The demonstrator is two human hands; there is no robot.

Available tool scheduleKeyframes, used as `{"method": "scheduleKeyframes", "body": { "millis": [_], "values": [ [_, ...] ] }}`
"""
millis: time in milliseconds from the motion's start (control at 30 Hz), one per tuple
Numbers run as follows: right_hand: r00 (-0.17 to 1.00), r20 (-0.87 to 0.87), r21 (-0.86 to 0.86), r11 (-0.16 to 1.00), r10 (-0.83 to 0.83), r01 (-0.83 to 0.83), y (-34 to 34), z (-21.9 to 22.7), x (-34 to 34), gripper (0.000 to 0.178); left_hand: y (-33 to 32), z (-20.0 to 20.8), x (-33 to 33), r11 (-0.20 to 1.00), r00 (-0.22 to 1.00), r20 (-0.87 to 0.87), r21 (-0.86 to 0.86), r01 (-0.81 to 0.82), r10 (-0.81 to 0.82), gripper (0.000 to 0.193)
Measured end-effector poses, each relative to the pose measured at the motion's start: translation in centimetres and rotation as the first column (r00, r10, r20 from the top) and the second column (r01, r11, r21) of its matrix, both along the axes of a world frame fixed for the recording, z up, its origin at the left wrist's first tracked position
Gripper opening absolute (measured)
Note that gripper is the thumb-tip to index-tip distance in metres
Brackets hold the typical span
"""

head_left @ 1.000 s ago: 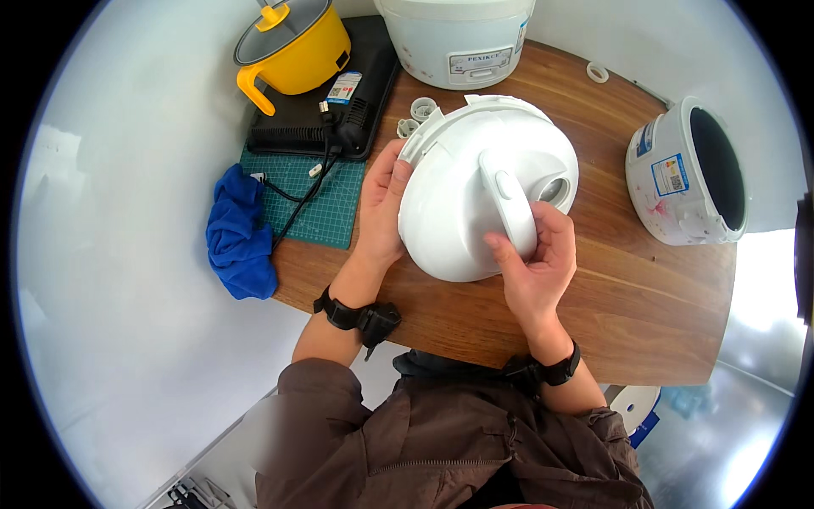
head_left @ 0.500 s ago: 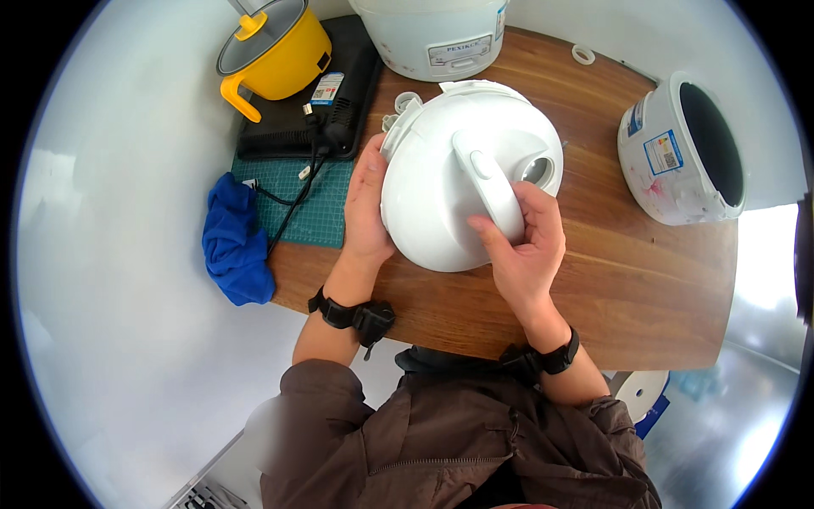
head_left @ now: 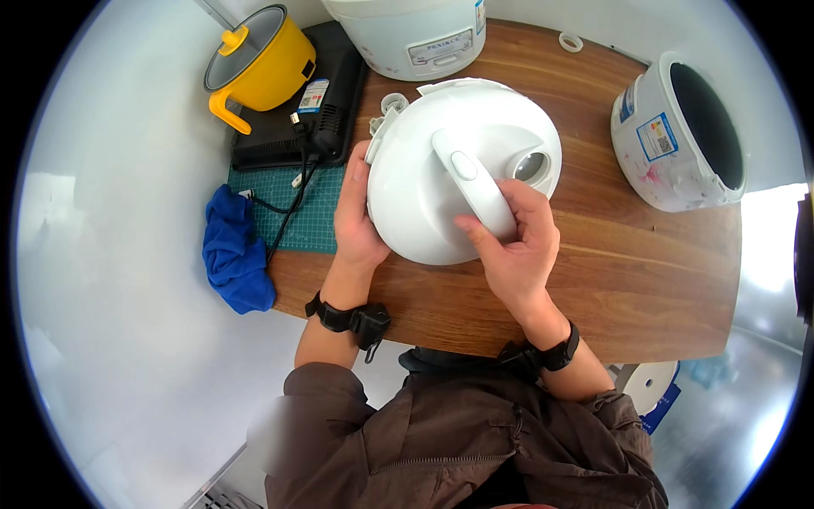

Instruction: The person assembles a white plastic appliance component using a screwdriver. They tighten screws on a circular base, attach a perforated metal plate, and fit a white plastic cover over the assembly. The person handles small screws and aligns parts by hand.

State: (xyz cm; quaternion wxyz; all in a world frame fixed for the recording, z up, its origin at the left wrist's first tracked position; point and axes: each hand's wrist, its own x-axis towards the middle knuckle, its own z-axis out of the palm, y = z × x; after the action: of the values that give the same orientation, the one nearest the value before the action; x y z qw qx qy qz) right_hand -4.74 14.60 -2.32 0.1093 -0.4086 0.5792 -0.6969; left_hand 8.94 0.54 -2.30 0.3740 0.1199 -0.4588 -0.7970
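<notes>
**White lid held in both hands at mid-frame**

A domed white lid (head_left: 428, 195) fills the centre of the frame, tilted over the brown wooden table (head_left: 619, 284); whether its lower edge touches the wood cannot be told. The left hand (head_left: 359, 219) grasps the lid's left rim, its fingertips partly hidden. The right hand (head_left: 521, 248) grips the lower end of the lid's curved handle (head_left: 462, 165), thumb on one side and fingers on the other, just below a round opening (head_left: 531, 168).

Small white plastic parts (head_left: 393, 103) lie just beyond the lid's upper-left edge. At upper centre stands a large white appliance (head_left: 386, 55), cut off by the frame. At upper right, an open white appliance body (head_left: 637, 176) shows its dark inside, with a white ring (head_left: 571, 41) lying near the table's far edge.

At upper left, a yellow pot (head_left: 275, 75) sits on a flat black appliance (head_left: 339, 64). Below are a green mat (head_left: 320, 227), a black cord (head_left: 290, 215) and a crumpled blue cloth (head_left: 231, 250).
</notes>
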Motion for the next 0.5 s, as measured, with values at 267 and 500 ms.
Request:
{"method": "scheduleKeyframes", "body": {
  "millis": [267, 500],
  "values": [
    [0.994, -0.104, -0.022, 0.999, -0.027, 0.025, -0.1, 0.5, -0.2, 0.044, -0.3, -0.7, 0.8, 0.998, 0.999, -0.027, -0.05, 0.023, -0.024, 0.053],
    [0.996, -0.089, -0.014, 0.999, -0.032, 0.031, 0.0, 1.0, -0.5, 0.041, 0.5, 0.2, -0.3, 0.996, 0.998, -0.041, 0.082, -0.038, 0.041, 0.038]
  ]
}}
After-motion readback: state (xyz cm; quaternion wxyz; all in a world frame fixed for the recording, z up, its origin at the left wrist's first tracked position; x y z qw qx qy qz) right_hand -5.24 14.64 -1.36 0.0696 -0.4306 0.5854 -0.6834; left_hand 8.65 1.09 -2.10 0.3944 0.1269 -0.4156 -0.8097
